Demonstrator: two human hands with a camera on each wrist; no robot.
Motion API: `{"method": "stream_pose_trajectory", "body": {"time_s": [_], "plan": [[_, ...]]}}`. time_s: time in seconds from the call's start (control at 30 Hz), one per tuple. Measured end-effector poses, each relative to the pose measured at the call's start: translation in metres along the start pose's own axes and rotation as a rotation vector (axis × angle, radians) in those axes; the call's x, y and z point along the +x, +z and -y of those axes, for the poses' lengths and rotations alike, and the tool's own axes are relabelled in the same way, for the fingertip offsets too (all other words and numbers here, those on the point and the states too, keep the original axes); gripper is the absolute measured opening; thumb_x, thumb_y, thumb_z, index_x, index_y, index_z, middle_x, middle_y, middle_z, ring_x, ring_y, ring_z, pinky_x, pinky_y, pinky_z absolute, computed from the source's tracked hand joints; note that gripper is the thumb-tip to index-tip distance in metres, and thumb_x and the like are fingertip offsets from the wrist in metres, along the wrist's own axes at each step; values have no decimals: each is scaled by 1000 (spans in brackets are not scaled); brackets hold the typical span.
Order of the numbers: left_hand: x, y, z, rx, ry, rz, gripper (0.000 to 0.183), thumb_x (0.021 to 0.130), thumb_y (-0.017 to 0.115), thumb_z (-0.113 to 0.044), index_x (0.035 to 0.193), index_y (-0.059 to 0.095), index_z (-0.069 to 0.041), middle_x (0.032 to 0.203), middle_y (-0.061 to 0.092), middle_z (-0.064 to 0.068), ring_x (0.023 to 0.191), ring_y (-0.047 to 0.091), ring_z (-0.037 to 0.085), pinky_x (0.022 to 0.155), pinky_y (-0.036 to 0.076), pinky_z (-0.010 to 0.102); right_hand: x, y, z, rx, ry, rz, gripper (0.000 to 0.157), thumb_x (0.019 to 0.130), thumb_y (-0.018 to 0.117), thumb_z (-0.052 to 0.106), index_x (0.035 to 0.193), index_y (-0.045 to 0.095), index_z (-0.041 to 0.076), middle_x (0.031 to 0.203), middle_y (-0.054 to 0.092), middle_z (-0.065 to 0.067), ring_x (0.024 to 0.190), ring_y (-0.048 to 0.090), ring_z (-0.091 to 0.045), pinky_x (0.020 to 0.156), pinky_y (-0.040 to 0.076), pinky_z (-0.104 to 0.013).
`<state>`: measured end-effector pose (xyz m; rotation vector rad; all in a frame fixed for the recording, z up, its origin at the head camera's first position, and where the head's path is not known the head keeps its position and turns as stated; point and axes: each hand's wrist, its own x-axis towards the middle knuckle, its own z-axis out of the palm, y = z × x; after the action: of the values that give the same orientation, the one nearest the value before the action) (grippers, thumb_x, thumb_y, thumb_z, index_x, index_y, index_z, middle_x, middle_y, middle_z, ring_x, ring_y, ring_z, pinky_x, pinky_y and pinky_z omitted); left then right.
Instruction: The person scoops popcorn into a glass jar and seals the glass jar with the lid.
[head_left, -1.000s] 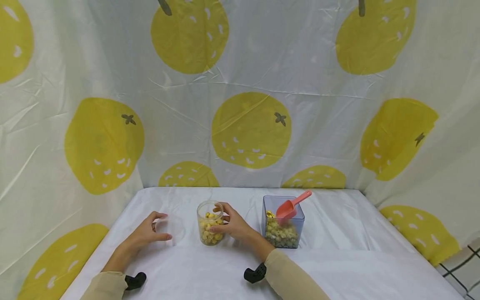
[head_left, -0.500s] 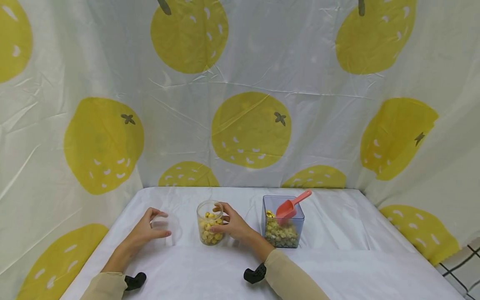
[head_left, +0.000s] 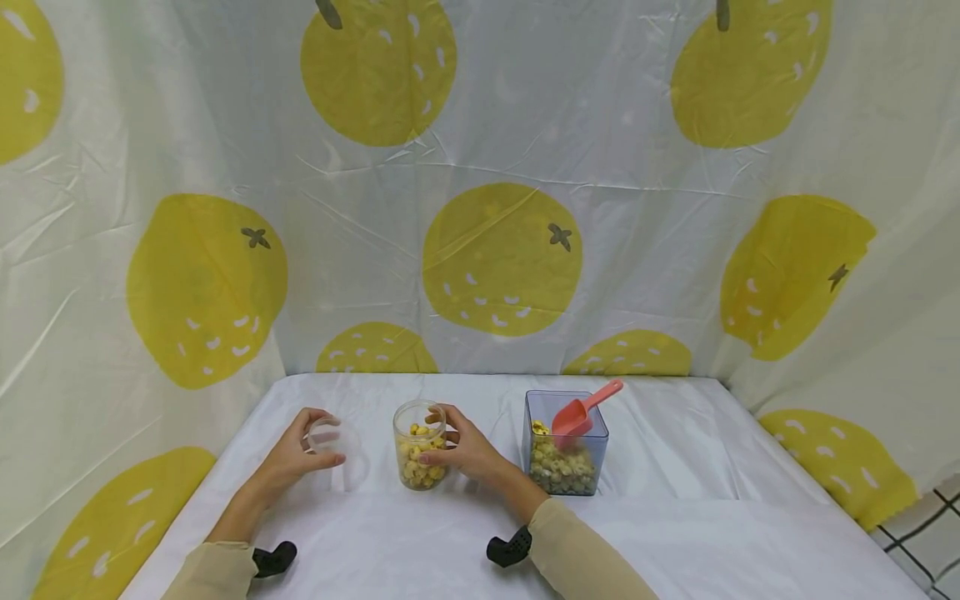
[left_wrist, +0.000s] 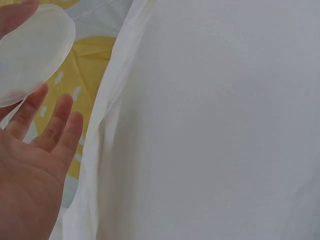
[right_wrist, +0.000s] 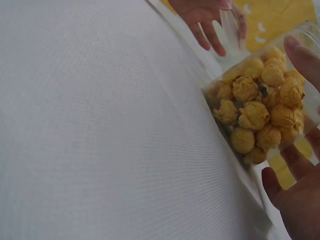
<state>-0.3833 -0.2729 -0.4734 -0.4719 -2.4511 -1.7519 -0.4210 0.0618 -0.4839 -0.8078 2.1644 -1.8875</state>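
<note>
My left hand (head_left: 288,454) pinches a clear round lid (left_wrist: 35,55) between thumb and fingertips, tilted just over the table. In the left wrist view its other fingers spread apart below the lid. To the right of it stands an uncovered clear jar (head_left: 407,462), upright and partly filled with yellow popcorn (right_wrist: 255,115). My right hand (head_left: 474,448) grips the jar from its right side, thumb in front and fingers behind. Beside that forearm is a bluish clear square container (head_left: 549,406) of popcorn, with a pink scoop (head_left: 576,417) leaning in it, handle up to the right.
A white cloth (head_left: 675,467) covers the table. Behind and at both sides hangs a curtain (head_left: 502,258) printed with yellow fruit. Past the table's right edge, a dark wire grid (head_left: 918,542) shows at the lower right.
My left hand has risen slightly and shifted a little left, tilting the lid more upright. The right hand and the jar have stayed put.
</note>
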Motion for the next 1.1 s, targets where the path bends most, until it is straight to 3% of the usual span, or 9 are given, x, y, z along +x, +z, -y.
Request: {"method": "stream_pose_trajectory", "body": {"time_s": [0.53, 0.87, 1.1], "plan": [[11, 3, -17, 6, 30, 20, 68, 82, 86, -7, 132, 41, -1, 142, 47, 22, 127, 50, 52, 86, 52, 33, 0, 0, -1, -16, -16, 0, 74, 86, 86, 12, 149, 47, 19, 147, 48, -22, 125, 59, -27, 104, 47, -47], [21, 9, -30, -4, -4, 52, 68, 83, 85, -10, 131, 38, -2, 146, 39, 24, 116, 57, 49, 81, 55, 37, 0, 0, 0, -3, -19, 1, 75, 86, 86, 12, 149, 47, 19, 146, 47, -23, 124, 59, -27, 103, 47, -47], [25, 14, -33, -25, 13, 69, 65, 85, 85, -11, 130, 39, -3, 142, 41, 23, 122, 58, 47, 84, 55, 37, -1, 1, 0, -9, -16, -2, 75, 87, 85, 12, 150, 46, 20, 147, 47, -22, 125, 58, -27, 103, 47, -47]]}}
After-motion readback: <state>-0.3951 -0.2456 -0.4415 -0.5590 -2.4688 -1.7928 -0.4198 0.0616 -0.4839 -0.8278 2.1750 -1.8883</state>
